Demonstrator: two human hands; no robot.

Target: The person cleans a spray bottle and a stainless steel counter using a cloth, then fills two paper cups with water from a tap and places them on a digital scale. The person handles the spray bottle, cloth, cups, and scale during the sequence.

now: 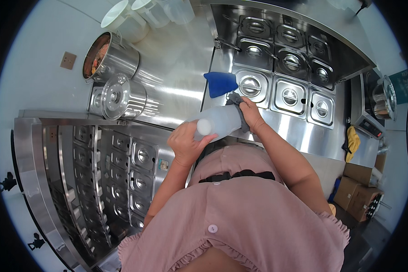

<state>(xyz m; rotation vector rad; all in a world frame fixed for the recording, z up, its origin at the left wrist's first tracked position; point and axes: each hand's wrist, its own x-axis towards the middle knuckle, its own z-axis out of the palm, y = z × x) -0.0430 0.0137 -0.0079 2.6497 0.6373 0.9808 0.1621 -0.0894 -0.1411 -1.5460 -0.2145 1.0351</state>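
Observation:
A translucent white plastic bottle (224, 117) with a round white cap is tilted in front of my body, above the counter's near edge. My left hand (187, 141) grips it around the neck, close to the cap. At its base, my right hand (251, 112) presses a dark grey cloth (236, 99) against the plastic. Just beyond the bottle, a blue cloth (221, 84) lies on the steel counter beside a lidded square pan (251, 86).
Several lidded steel pans (290, 97) fill the counter well to the right. Left stand an open stockpot (124, 56), a lidded pot (131, 98) and plastic jugs (132, 25). A digital scale (369, 125) and yellow cloth (353, 143) are far right, cardboard boxes (355, 197) lower.

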